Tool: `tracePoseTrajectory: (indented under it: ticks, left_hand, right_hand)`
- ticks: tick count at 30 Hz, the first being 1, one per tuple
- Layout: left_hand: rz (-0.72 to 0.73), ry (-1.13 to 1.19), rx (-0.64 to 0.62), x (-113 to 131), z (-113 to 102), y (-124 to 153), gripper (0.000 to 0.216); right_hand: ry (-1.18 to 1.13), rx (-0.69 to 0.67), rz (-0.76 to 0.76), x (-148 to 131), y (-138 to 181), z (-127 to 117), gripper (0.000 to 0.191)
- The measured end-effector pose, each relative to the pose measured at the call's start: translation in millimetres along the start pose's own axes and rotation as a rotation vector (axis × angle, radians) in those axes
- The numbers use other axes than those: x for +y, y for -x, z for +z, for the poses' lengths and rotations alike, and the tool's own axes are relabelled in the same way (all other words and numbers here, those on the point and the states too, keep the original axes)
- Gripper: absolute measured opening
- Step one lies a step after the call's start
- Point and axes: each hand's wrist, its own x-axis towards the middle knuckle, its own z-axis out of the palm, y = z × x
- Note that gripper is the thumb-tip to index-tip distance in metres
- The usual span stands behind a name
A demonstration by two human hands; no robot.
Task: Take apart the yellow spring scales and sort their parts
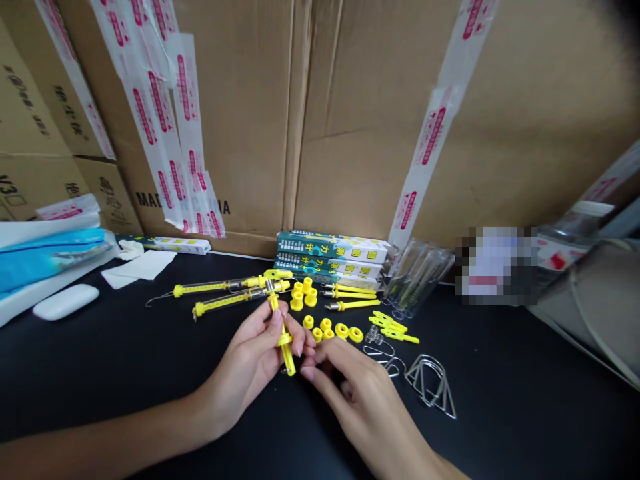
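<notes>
In my left hand [260,343] is a yellow spring scale rod [287,357], gripped between thumb and fingers. The rod stands tilted, with a metal piece at its top and a yellow collar round its lower part. Close to the rod's lower end, my right hand [357,383] has thumb and forefinger drawn together; what is between them, if anything, is hidden or too small to name. Behind my hands lie yellow caps [297,301] and yellow rings [355,335]. Right of these are more yellow rods [353,305] and flat yellow pieces [393,323].
Two assembled spring scales [220,287] lie at left. Stacked boxes [333,253] and clear tubes [415,273] stand at the back before cardboard. Wire hooks [430,383] and small springs [374,335] are at right. A white mouse-shaped object [66,302] sits far left.
</notes>
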Motion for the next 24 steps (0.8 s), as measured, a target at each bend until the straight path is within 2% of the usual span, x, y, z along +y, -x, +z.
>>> tracePoseTrajectory:
  ticks: [4, 8, 11, 15, 20, 24]
  left_hand:
    - [0.008, -0.080, 0.011, -2.5, -3.7, 0.4, 0.031]
    - [-0.052, -0.112, -0.097, -2.9, -4.1, 2.3, 0.033]
    - [-0.074, -0.149, -0.121, -3.1, -5.0, 2.8, 0.040]
    - [-0.093, -0.126, -0.184, -6.7, -8.3, 3.2, 0.048]
    - [-0.127, -0.126, -0.191, -9.9, -8.4, 4.1, 0.043]
    - [-0.163, -0.098, -0.183, -7.7, -4.5, 4.0, 0.045]
  right_hand:
    - [-0.261, 0.010, 0.190, 1.0, 3.2, -1.1, 0.027]
    - [-0.526, 0.046, 0.315, 1.5, 3.0, -2.0, 0.041]
    - [-0.688, 0.050, 0.385, 1.3, 0.2, -4.2, 0.044]
    - [-0.816, 0.009, 0.389, 4.3, -0.9, -7.5, 0.039]
    - [-0.866, -0.053, 0.403, 9.3, 2.4, -9.4, 0.026]
    - [-0.877, -0.017, 0.385, 10.0, 3.8, -6.7, 0.024]
